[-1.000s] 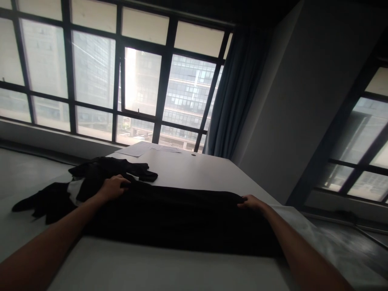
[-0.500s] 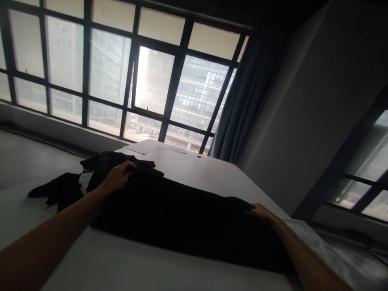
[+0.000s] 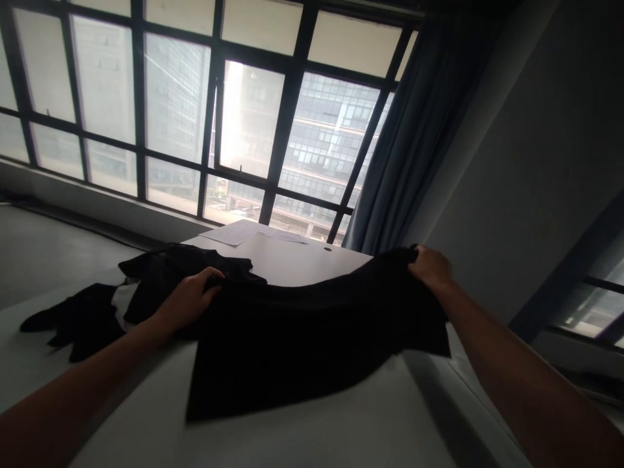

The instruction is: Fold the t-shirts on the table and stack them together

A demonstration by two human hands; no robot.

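Observation:
A long piece of black cloth (image 3: 302, 344) is stretched between my two hands; its exact kind is too dark to tell. My left hand (image 3: 192, 296) pinches its upper left edge, low over the table and close to a heap of dark clothes. My right hand (image 3: 431, 266) grips the upper right corner and holds it higher, so that end is lifted off the table. The cloth sags in the middle, and its lower left corner hangs toward me. Darkness hides any seams or folds.
The heap of dark clothes (image 3: 160, 276), with a white patch (image 3: 124, 300) in it, lies on the left of the white table (image 3: 273, 435). Paper sheets (image 3: 238, 233) rest at the far end. Beyond are a window (image 3: 251, 123) and a blue curtain (image 3: 390, 162).
My right hand has risen, lifting the right end of the black cloth off the table. My left hand keeps its pinch and has barely moved. The view has shifted slightly.

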